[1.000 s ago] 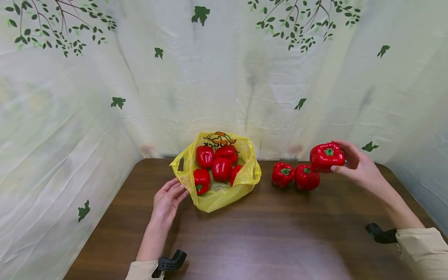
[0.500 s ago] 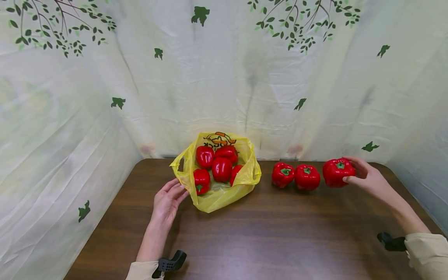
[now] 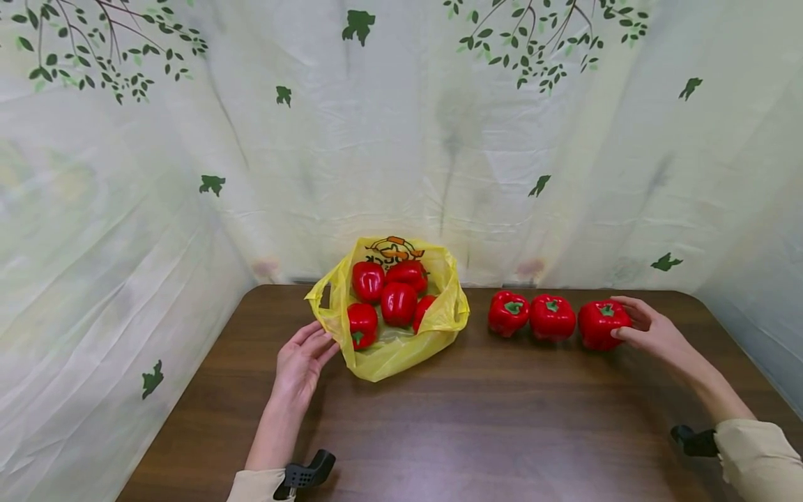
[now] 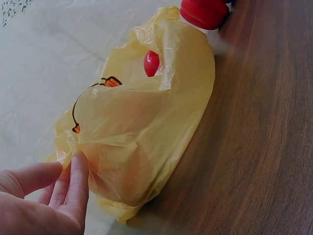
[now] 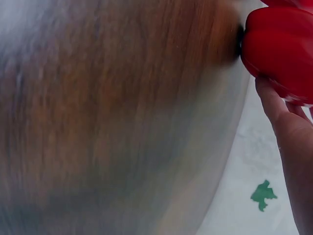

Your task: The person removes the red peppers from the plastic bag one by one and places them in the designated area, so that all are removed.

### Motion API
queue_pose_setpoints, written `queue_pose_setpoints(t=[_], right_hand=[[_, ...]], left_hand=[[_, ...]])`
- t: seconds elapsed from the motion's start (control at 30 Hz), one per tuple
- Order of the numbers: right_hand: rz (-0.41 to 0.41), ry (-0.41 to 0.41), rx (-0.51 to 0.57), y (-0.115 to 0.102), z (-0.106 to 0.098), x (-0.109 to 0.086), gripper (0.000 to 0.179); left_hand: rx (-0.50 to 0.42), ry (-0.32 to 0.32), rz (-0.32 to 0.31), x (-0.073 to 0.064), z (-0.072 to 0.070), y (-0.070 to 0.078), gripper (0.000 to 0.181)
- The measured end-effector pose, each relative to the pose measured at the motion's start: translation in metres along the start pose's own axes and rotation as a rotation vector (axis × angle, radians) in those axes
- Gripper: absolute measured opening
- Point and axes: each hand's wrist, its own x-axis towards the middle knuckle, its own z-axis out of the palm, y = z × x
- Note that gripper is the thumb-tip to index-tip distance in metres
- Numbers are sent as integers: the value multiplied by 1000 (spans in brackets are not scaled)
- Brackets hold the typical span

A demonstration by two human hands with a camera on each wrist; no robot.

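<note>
My left hand (image 3: 300, 366) pinches the left edge of a yellow plastic bag (image 3: 392, 360) between thumb and fingers, as the left wrist view shows closely at the bag's rim (image 4: 71, 147). The bag's mouth gapes, and several red bell peppers (image 3: 398, 304) lie inside. To the right, my right hand (image 3: 655, 335) holds a red bell pepper (image 3: 602, 326) from its right side, stem up, at table level. In the right wrist view the thumb touches that pepper (image 5: 281, 49). Two more bell peppers, a left one (image 3: 508, 314) and a middle one (image 3: 552, 318), stand beside it in a row.
Brown wooden table (image 3: 464, 432) extends under everything. Behind its far edge hangs a pale cloth backdrop (image 3: 389, 160) with printed leaves, which also runs along both sides. A black wrist camera (image 3: 307, 474) sits on the left sleeve, another (image 3: 693, 441) on the right.
My right hand has carried its bell pepper rightward and down from above the middle pepper to the row's right end, at table level. The left hand and bag stay as they were.
</note>
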Motion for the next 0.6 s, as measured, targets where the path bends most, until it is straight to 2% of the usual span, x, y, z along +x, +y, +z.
queue_pose_setpoints(t=[0.3, 0.6], right_hand=[[10, -19, 44, -6, 9, 5, 73], [27, -51, 36, -3, 12, 6, 78]], left_hand=[[2, -15, 31, 0, -1, -3, 29], [-8, 11, -22, 0, 2, 0, 36]])
